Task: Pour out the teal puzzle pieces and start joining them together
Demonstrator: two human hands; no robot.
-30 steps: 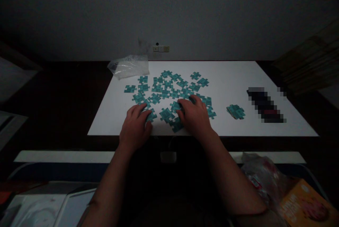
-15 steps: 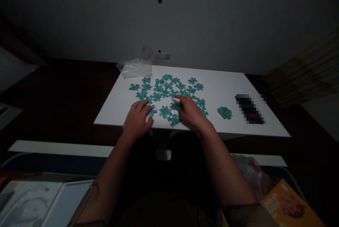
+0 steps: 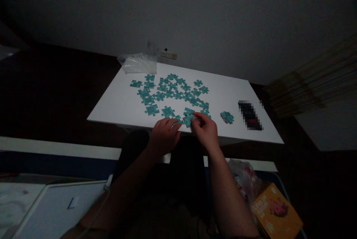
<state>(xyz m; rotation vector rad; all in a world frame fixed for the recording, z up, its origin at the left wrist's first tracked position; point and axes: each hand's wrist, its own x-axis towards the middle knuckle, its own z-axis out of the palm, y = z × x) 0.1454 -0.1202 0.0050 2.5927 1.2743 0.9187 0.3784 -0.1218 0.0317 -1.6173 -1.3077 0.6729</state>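
Note:
Several teal jigsaw puzzle pieces (image 3: 169, 93) lie face-up in a loose spread over the white table (image 3: 111, 101). Close to the front edge, my right hand (image 3: 205, 129) is closed in a pinch at the right side of a jigsaw puzzle piece (image 3: 189, 114). My left hand (image 3: 165, 135) rests at the edge, palm down, its fingers stretched over another puzzle piece (image 3: 177, 119) and partly covering it. These two pieces are side by side; whether they touch, I cannot tell. A separate puzzle piece (image 3: 152, 110) lies beyond my left hand.
A clear plastic bag (image 3: 139, 63) lies at the back left corner. Right of the spread is a small stack of puzzle pieces (image 3: 227, 117), with a dark pixelated object (image 3: 250, 115) beyond it. An orange box (image 3: 277, 211) and a plastic bag (image 3: 244, 179) sit low at right.
My left hand has moved right, to a piece at the front edge. My right hand has gone from pointing among the pieces to pinching one nearer the edge. The view has shifted slightly.

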